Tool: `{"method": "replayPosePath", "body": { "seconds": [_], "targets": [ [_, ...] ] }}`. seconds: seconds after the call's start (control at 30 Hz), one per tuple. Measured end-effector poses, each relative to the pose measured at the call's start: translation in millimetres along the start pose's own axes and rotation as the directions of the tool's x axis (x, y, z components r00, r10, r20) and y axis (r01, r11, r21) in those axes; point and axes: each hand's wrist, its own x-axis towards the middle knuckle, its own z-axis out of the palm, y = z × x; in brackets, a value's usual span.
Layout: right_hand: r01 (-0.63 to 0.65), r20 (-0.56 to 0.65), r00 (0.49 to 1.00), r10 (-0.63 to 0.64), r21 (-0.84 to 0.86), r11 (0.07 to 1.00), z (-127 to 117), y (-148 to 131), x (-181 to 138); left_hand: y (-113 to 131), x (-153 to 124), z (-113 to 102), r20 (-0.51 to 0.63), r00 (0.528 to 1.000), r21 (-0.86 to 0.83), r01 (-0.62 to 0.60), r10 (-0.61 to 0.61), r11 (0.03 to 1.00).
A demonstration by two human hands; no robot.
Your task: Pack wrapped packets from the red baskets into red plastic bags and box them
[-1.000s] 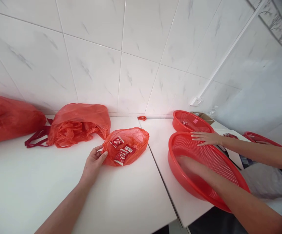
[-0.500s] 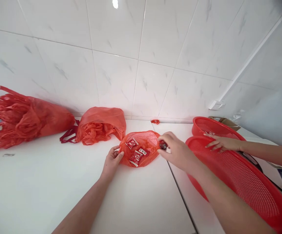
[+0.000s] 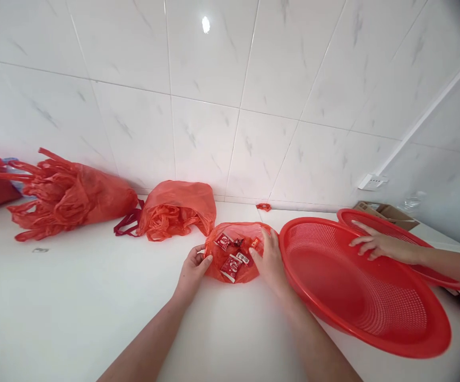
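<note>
A small red plastic bag (image 3: 235, 252) lies open on the white table, with several red candy packets (image 3: 232, 265) showing inside. My left hand (image 3: 193, 270) pinches the bag's left edge. On the bag's right edge rests my right hand (image 3: 268, 259), its fingers closed on the plastic. Just to the right, a large red mesh basket (image 3: 357, 289) sits tilted beside my right hand.
Another person's hand (image 3: 376, 245) rests on the big basket's far rim; a second red basket (image 3: 389, 228) lies behind it. Two bundles of red plastic bags (image 3: 174, 212) (image 3: 70, 196) lie at the back left. A cardboard box (image 3: 387, 211) stands at the back right.
My right hand came out of the big basket and over to the small bag, and now holds its right edge. More packets lie in the bag. The view has shifted.
</note>
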Motion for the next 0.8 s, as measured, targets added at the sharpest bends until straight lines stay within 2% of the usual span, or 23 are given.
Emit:
{"method": "replayPosePath", "body": {
  "seconds": [0.1, 0.2, 0.33, 0.43, 0.53, 0.63, 0.8],
  "targets": [
    [-0.02, -0.019, 1.0, 0.019, -0.031, 0.999, 20, 6, -13, -1, 0, -1, 0.006, 1.0, -0.005, -0.014, 0.014, 1.0],
    [-0.048, -0.03, 0.998, 0.046, -0.066, 0.997, 32, 9, -20, -2, 0, -2, -0.035, 0.999, -0.002, 0.002, -0.002, 1.0],
    [-0.064, 0.012, 0.998, 0.065, -0.067, 0.996, 37, 11, -27, -2, 2, -5, -0.097, 0.995, -0.043, 0.02, -0.024, 0.999],
    [-0.106, 0.039, 0.994, 0.106, 0.0, 0.994, 35, 15, -30, 5, 2, -7, -0.104, 0.993, -0.18, 0.027, -0.047, 0.983],
    [-0.237, 0.042, 0.972, 0.233, 0.117, 0.965, 32, 19, -30, 23, -1, -8, -0.12, 0.992, -0.28, -0.008, -0.027, 0.96],
    [-0.381, 0.026, 0.923, 0.384, 0.194, 0.904, 30, 22, -26, 48, -4, -6, -0.121, 0.992, -0.257, -0.052, 0.021, 0.965],
    [-0.508, -0.097, 0.853, 0.512, 0.07, 0.859, 16, 28, -16, 88, 2, 6, -0.09, 0.991, -0.15, -0.112, 0.099, 0.982]
  ]
}}
